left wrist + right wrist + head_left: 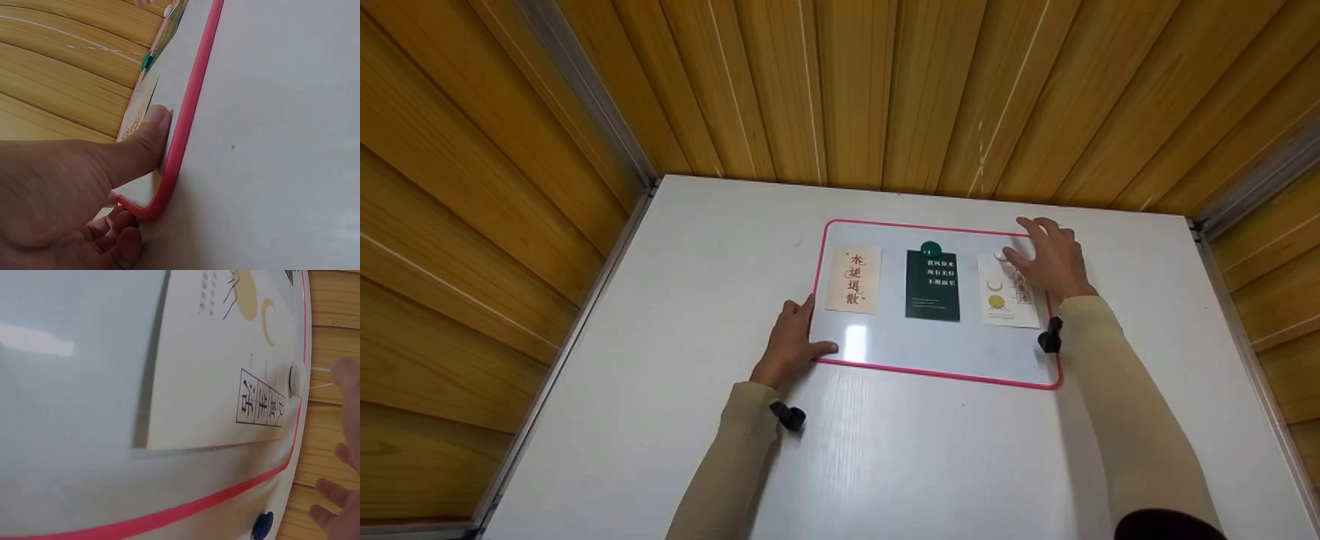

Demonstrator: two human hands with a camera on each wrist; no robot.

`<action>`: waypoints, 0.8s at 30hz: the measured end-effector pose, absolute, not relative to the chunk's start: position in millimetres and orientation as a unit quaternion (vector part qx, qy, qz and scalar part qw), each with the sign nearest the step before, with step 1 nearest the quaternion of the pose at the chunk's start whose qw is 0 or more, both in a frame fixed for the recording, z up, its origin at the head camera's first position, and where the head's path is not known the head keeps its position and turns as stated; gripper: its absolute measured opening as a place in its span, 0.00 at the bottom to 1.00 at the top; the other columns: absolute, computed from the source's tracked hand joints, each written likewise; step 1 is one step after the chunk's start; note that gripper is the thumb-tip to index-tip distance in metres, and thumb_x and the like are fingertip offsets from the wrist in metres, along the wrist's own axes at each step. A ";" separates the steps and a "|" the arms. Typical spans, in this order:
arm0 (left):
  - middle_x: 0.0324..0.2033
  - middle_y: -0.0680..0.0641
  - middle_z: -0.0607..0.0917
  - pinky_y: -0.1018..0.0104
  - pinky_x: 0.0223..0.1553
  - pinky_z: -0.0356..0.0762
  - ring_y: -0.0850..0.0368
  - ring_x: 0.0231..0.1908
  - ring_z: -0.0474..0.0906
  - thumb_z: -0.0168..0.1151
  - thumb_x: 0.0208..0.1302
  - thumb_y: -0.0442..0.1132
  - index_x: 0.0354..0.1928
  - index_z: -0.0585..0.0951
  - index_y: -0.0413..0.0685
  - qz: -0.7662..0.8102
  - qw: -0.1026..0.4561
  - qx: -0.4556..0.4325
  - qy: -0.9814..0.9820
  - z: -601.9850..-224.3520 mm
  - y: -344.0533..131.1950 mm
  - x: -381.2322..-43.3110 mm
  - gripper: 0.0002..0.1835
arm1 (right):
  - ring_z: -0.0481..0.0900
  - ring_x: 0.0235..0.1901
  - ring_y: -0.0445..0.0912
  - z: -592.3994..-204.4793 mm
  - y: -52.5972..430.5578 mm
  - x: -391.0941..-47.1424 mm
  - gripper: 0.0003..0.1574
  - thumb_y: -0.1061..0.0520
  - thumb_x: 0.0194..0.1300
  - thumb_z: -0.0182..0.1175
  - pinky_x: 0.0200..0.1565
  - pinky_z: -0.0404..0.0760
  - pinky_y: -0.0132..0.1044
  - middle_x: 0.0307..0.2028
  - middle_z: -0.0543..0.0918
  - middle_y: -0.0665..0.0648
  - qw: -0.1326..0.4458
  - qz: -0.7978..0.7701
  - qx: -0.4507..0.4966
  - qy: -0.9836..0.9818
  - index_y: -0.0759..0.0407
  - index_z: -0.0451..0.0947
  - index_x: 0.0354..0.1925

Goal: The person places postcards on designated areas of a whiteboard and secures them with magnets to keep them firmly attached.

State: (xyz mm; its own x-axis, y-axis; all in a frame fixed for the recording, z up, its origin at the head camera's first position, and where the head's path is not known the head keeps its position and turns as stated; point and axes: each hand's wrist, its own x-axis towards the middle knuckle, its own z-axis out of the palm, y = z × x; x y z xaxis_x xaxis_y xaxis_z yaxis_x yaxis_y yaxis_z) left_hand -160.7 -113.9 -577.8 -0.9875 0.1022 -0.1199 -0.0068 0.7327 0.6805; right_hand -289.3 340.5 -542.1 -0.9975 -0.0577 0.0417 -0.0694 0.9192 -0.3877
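Observation:
A small whiteboard (pixel 870 343) with a pink rim lies on the white surface. My left hand (pixel 789 341) grips its lower left corner, thumb (pixel 149 138) on the face and fingers curled at the edge. Three cards are on it: a cream card (pixel 853 281), a dark green card (pixel 932 292) under a green round magnet (pixel 931 248), and a white card (pixel 1001 304) under a white round magnet (pixel 297 379). Above the white card hovers my right hand (pixel 1054 259), fingers spread, thumb a small gap from the white magnet. That hand partly covers this card in the head view.
A blue round magnet (pixel 262 526) sits just outside the pink rim; the head view does not show it. Wooden slat walls (pixel 855 90) rise behind and at both sides of the white table (pixel 885 450).

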 end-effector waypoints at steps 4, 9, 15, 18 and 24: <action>0.49 0.43 0.70 0.56 0.51 0.70 0.50 0.43 0.66 0.83 0.51 0.48 0.81 0.58 0.46 0.366 0.074 0.027 0.927 -576.8 -114.0 -160.4 0.59 | 0.56 0.69 0.72 -542.7 348.7 -287.2 0.47 0.33 0.73 0.57 0.66 0.55 0.72 0.77 0.56 0.67 0.005 0.198 0.020 -0.980 0.46 0.56 0.81; 0.50 0.42 0.71 0.55 0.53 0.71 0.49 0.44 0.67 0.83 0.51 0.49 0.81 0.58 0.47 0.364 0.074 0.029 0.928 -577.7 -113.5 -161.3 0.59 | 0.55 0.68 0.75 -546.4 360.1 -285.9 0.48 0.33 0.74 0.55 0.66 0.54 0.73 0.77 0.54 0.69 -0.002 0.188 0.007 -0.982 0.46 0.53 0.81; 0.50 0.42 0.71 0.55 0.53 0.71 0.49 0.45 0.68 0.83 0.51 0.49 0.81 0.57 0.49 0.364 0.075 0.028 0.928 -577.3 -113.1 -161.6 0.59 | 0.55 0.67 0.77 -549.0 371.1 -281.0 0.46 0.35 0.75 0.53 0.66 0.52 0.74 0.77 0.54 0.70 -0.016 0.180 -0.010 -0.984 0.45 0.51 0.82; 0.50 0.42 0.71 0.55 0.53 0.71 0.49 0.45 0.67 0.83 0.51 0.49 0.81 0.57 0.48 0.362 0.075 0.030 0.929 -576.6 -113.3 -161.4 0.59 | 0.54 0.67 0.78 -549.1 375.1 -277.5 0.47 0.36 0.76 0.53 0.66 0.52 0.75 0.76 0.54 0.71 -0.028 0.180 -0.021 -0.983 0.45 0.49 0.83; 0.49 0.42 0.71 0.55 0.53 0.71 0.50 0.44 0.67 0.83 0.51 0.49 0.81 0.57 0.47 0.361 0.074 0.033 0.929 -576.3 -114.0 -160.9 0.60 | 0.55 0.65 0.78 -552.1 384.4 -274.6 0.46 0.41 0.77 0.55 0.65 0.54 0.75 0.75 0.56 0.73 -0.038 0.175 -0.032 -0.983 0.49 0.50 0.82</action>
